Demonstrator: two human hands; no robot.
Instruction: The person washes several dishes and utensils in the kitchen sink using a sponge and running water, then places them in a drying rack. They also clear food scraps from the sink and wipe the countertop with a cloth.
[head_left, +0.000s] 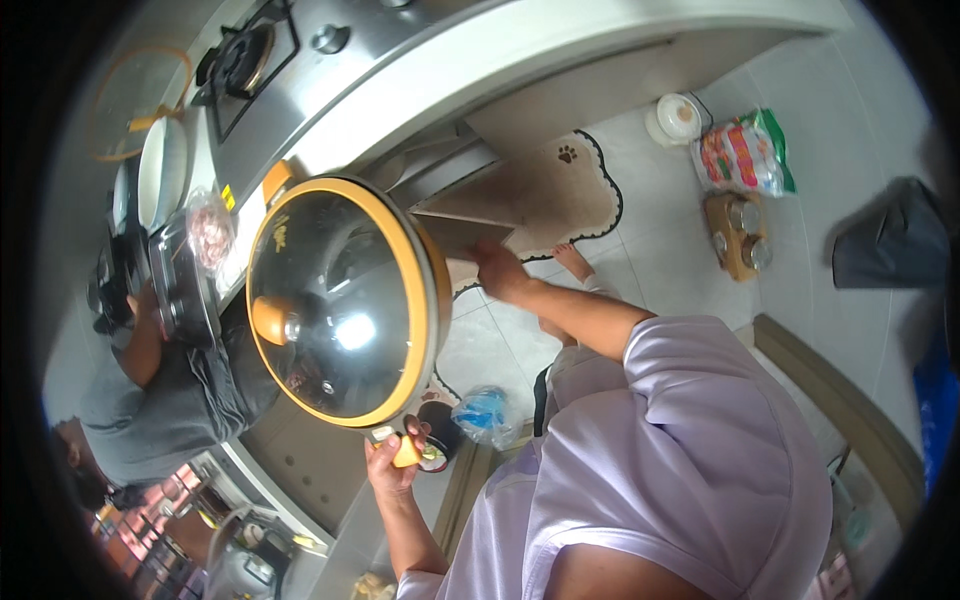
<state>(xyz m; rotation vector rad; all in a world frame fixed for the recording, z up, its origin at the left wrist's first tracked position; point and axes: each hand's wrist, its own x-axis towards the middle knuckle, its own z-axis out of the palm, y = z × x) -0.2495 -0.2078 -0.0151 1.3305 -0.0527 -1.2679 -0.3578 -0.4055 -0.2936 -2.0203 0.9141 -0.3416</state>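
My left hand (396, 459) grips the yellow side handle of a large pan (439, 300), which is held tilted in front of me. A glass lid (341, 255) with a yellow rim and yellow knob (271, 320) covers it. Through the glass, bright reflections hide the contents. The pan's opposite handle (277, 180) is near the counter edge. My right hand (501, 276), slightly blurred, is beyond the pan, its fingers around the edge of a pulled-out drawer front (461, 231) below the counter. Part of the drawer lies hidden behind the pan.
A gas hob (322, 71) is set in the counter, with a white dish (163, 172) and bagged food (211, 231) beside it. Another person (172, 397) stands left, a hand by a dark lidded container (180, 281). The floor holds a mat (555, 195), bags (487, 415) and a jar rack (727, 236).
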